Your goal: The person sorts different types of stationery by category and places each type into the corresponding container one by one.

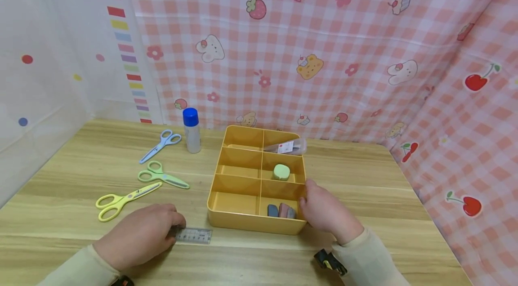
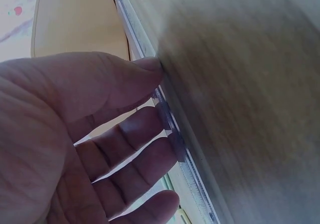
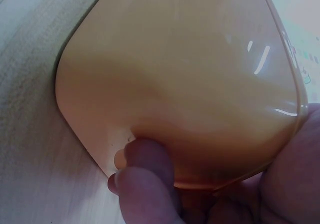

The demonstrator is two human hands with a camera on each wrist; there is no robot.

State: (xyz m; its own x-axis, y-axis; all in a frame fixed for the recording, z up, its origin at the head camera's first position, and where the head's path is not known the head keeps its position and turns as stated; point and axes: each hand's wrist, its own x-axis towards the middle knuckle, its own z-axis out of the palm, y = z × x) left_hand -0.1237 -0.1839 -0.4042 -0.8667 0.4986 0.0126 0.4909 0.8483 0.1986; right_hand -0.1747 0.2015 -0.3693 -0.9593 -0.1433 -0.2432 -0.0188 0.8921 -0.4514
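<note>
We counted two hands at work on the wooden desk [image 1: 364, 173]. Our left hand [image 1: 139, 234] lay palm down over one end of a single clear ruler [image 1: 195, 235], which lay flat on the desk just in front of the tray; its grip was loose and fairly wide, with the thumb tip and fingertips [image 2: 150, 129] touching the ruler's edge rather than closing round it. Our right hand [image 1: 323, 212] held the near right corner of one yellow tray [image 1: 238, 221], fingers against the outer wall and the thumb over the rim, so its grip was closed on that corner.

The tray had six compartments, in two columns of three. We saw one green eraser [image 1: 281, 172] in the middle right compartment, and two small erasers [image 1: 282, 210], one dark blue and one pinkish, side by side in the near right one. One clear packet [image 1: 288, 146] with a label lay tilted over the far right compartment.

Left of the tray lay three pairs of scissors, well apart from our hands: one blue [image 1: 160, 145], one green [image 1: 162, 176], one yellow [image 1: 125, 198]. One glue stick [image 1: 191, 131] with a blue cap stood upright near the blue pair.
</note>
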